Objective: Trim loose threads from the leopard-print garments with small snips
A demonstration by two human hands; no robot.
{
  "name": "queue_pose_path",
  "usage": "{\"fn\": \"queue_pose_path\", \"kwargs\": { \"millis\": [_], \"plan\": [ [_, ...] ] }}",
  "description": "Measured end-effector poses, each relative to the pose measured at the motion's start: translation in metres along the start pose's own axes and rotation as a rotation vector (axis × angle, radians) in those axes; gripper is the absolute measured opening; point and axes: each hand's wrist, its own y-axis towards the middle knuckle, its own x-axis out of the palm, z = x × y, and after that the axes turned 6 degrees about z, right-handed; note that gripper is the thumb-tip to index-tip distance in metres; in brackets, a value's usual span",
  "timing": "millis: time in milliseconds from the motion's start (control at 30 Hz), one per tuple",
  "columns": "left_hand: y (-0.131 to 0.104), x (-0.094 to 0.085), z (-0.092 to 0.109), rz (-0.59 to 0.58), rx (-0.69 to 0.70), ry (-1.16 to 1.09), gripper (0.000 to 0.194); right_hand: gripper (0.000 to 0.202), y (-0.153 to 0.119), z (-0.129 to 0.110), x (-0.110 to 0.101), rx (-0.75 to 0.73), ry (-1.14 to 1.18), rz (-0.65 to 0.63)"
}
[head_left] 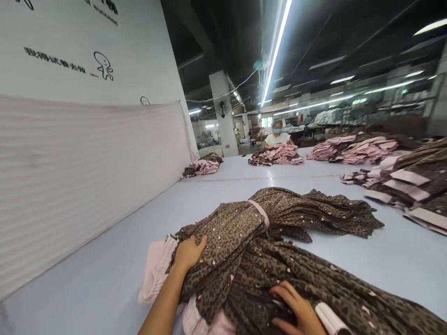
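Though a pink band [261, 214] cinches the far bundle [226, 225] on the table [122, 253], none shows around the near bundle [314, 274], with the left hand [188, 254] flat on the former, thumb spread, and the right hand [296, 307], fingers parted, on the latter.

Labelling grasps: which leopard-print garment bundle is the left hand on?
The upper bundle, cinched by a pink band; the left hand rests on it. The right hand is at the lower bundle instead.
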Motion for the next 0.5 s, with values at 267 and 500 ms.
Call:
{"fn": "queue_pose_path", "kwargs": {
  "millis": [267, 500],
  "plan": [
    [-0.075, 0.0, 0.008, 0.028, -0.031, 0.03, 0.034, 0.029, -0.015, 0.003, -0.038, -0.081, 0.027, -0.104],
    [-0.188, -0.005, 0.032, 0.054, -0.025, -0.062, 0.058, 0.032, -0.055, 0.022, -0.068, -0.161, -0.133, -0.098]
  ]
}}
